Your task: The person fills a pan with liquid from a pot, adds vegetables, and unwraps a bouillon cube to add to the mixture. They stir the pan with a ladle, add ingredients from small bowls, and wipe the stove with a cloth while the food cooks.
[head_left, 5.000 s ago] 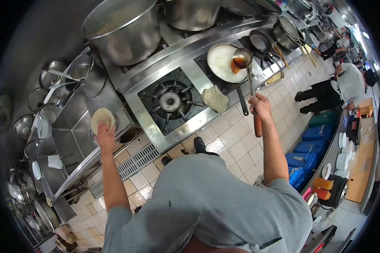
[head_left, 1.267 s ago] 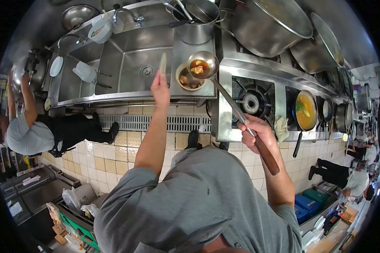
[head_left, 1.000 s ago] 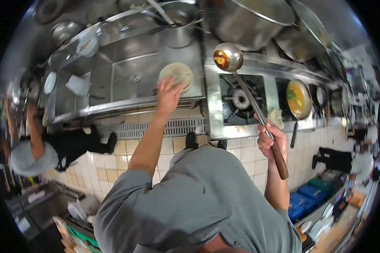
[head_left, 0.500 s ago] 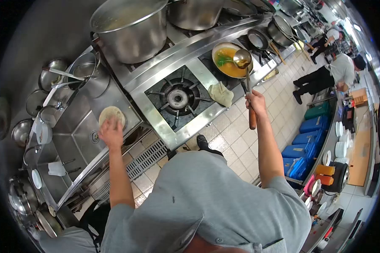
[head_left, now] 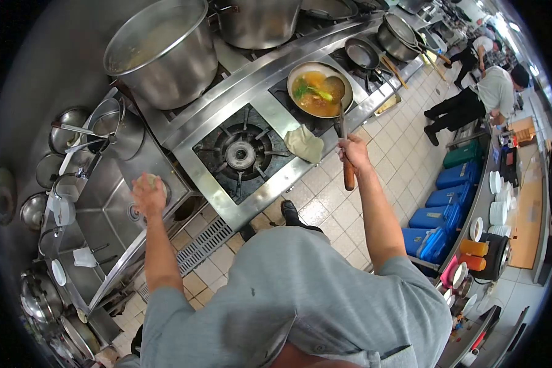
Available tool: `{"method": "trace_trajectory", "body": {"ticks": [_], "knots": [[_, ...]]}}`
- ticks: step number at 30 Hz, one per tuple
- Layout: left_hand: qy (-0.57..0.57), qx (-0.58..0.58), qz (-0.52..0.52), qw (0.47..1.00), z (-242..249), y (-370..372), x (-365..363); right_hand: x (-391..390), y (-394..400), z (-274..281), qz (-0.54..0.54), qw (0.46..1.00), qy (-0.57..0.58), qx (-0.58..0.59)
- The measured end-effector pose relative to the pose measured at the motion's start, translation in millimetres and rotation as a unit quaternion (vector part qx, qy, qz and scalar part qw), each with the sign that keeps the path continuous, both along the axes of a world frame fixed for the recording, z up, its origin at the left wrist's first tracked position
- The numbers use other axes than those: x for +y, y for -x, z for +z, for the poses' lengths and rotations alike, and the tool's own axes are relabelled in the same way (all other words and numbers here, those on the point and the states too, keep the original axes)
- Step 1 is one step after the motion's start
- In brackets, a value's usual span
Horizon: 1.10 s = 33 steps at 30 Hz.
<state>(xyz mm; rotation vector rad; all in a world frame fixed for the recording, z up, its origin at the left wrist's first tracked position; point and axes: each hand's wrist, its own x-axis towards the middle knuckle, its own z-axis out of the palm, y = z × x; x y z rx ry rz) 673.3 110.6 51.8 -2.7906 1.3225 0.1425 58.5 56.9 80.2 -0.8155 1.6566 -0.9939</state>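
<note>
My right hand (head_left: 354, 152) is closed around a ladle (head_left: 343, 126) with a wooden grip sticking out below the fist. The ladle's bowl is dipped in orange-yellow broth with green leaves in a round pan (head_left: 293, 105) on the stove. A dark handle-like piece lies beside the shaft, above the fist. My left hand (head_left: 148, 195) reaches over the sink's corner, fingers spread over a pale round dish (head_left: 164, 187), which it mostly hides. Between the hands are a bare burner (head_left: 240, 155) and a folded cloth (head_left: 305, 144) on the stove's front edge.
Large steel pots (head_left: 165, 61) stand behind the burners. A small frying pan (head_left: 362, 54) sits right of the broth. Pans and a strainer (head_left: 106, 116) crowd the sink's far side. Blue bins (head_left: 424, 243) line the right counter. Two people (head_left: 494, 92) stand farther off.
The ladle has gone from above the pan down into the broth, and the greens have shifted. My left hand now covers more of the dish. The whole view has shifted a little.
</note>
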Motion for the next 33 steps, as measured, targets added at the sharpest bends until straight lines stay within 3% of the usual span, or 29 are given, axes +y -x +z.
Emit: {"method": "trace_trajectory", "body": {"ticks": [1, 2, 4, 6, 9, 10, 11, 12, 13, 14, 15, 17, 21, 26, 28, 30, 32, 33], "knots": [[0.015, 0.010, 0.019, 1.000, 10.6, 10.8, 1.6, 1.7, -7.3, 9.5, -0.032, 0.991, 0.013, -0.133], [0.031, 0.017, 0.037, 0.999, 19.0, 17.1, 2.3, 0.1, -2.8, 10.0, -0.032, 0.990, 0.013, -0.136], [0.048, 0.005, 0.056, 0.997, 8.7, 13.1, 1.5, -5.0, 10.0, 11.2, -0.057, 0.890, -0.003, -0.453], [0.063, -0.005, 0.075, 0.995, -13.2, -4.0, 2.4, -3.2, 11.4, 28.9, -0.092, 0.865, -0.018, -0.492], [0.155, 0.061, 0.105, 0.980, -54.2, -57.4, 15.7, 7.6, 14.3, 43.4, -0.031, 0.919, -0.040, -0.392], [0.223, 0.120, 0.127, 0.959, -71.1, -82.6, 24.3, 14.6, 12.4, 52.7, -0.028, 0.918, -0.040, -0.394], [0.288, 0.196, 0.155, 0.925, -90.9, -104.3, 35.3, 22.7, 9.3, 64.8, -0.009, 0.955, -0.021, -0.294], [0.333, 0.300, 0.195, 0.872, -107.5, -119.7, 49.6, 26.1, 7.5, 70.3, 0.010, 0.981, 0.000, -0.192], [0.356, 0.413, 0.244, 0.802, -116.4, -123.2, 65.7, 25.4, 13.4, 57.3, 0.004, 0.982, 0.033, -0.186], [0.336, 0.600, 0.371, 0.625, -107.4, -109.1, 78.8, 26.8, 15.2, 56.9, 0.008, 0.982, 0.032, -0.188], [0.339, 0.597, 0.373, 0.624, -104.3, -97.7, 86.0, 28.1, 15.6, 58.1, 0.008, 0.988, 0.051, -0.148], [0.409, 0.666, 0.401, 0.478, -99.0, -77.6, 94.7, 31.0, 13.9, 64.6, 0.006, 0.995, 0.072, -0.065], [0.452, 0.689, 0.380, 0.420, -90.7, -58.6, 88.9, 30.7, 21.1, 71.3, 0.026, 0.996, 0.081, 0.028], [0.460, 0.704, 0.328, 0.430, -63.3, -40.8, 80.6, 11.1, 30.4, 62.5, 0.060, 0.982, 0.099, 0.147], [0.464, 0.723, 0.287, 0.424, -64.1, -43.7, 78.5, -9.0, 41.7, 36.9, 0.085, 0.963, 0.103, 0.232], [0.448, 0.750, 0.314, 0.372, -76.7, -52.0, 75.4, -29.7, 53.9, 5.3, 0.093, 0.954, 0.113, 0.263], [0.465, 0.739, 0.333, 0.357, -74.1, -40.7, 75.7, -46.6, 72.0, -31.5, 0.111, 0.915, 0.164, 0.352], [0.481, 0.726, 0.354, 0.340, -71.8, -32.4, 77.3, -44.0, 64.8, -20.8, 0.107, 0.945, 0.134, 0.278]]}}
